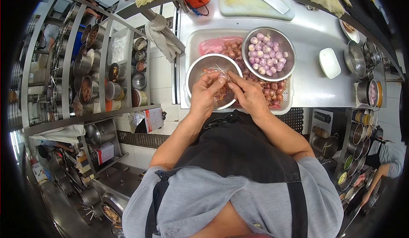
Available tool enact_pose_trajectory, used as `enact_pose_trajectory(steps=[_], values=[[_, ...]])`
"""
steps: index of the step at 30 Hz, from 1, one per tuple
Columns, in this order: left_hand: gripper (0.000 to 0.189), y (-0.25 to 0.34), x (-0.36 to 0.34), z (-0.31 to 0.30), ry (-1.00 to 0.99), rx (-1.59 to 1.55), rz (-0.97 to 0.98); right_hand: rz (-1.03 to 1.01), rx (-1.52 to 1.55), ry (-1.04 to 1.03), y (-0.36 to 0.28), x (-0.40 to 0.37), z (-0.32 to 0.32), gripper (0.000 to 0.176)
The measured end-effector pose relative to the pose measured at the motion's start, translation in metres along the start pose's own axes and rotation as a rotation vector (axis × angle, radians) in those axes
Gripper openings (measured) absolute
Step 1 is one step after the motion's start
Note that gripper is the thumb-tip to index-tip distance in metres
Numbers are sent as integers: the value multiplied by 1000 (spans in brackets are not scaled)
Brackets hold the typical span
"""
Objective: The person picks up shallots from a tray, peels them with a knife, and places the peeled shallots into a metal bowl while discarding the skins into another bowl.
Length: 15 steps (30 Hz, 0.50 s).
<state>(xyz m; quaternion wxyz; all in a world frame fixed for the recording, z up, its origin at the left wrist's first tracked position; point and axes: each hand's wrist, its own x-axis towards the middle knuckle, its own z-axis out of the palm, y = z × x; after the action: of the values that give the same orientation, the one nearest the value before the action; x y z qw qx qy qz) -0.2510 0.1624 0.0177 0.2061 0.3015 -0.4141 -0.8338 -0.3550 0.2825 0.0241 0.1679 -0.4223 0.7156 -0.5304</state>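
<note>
My left hand (205,89) pinches a small pinkish shallot (222,76) between thumb and fingers, above a steel bowl (192,71) with reddish skins in it. Close against it, my right hand (248,94) has thumb and forefinger closed at the same shallot; whatever else those fingers hold is hidden. A thin bright strip sticks out near the left fingertips, too small to name. To the right of the bowl, a steel colander (291,46) holds many peeled shallots (266,54). Unpeeled brown-red shallots (275,94) lie in the white perforated tray (290,103) beneath both vessels.
Behind the tray lies a cutting board (243,7) with a broad knife blade (272,2) on it. A white dish (329,63) and steel bowls (355,59) stand to the right. A metal shelf post (170,37) with a cloth rises at left. Another person (390,159) is far right.
</note>
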Motion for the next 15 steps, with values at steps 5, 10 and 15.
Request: enact_pose_trajectory(steps=[5,10,15], values=[[20,-1,5,-12,-76,-136,-118,-32,14,33,-3,-1,-2,31],[19,1,2,-9,-80,-69,-106,-12,64,-11,-2,-2,-4,32],[21,-3,3,-10,-98,-33,-53,212,204,-105,7,1,-9,31]])
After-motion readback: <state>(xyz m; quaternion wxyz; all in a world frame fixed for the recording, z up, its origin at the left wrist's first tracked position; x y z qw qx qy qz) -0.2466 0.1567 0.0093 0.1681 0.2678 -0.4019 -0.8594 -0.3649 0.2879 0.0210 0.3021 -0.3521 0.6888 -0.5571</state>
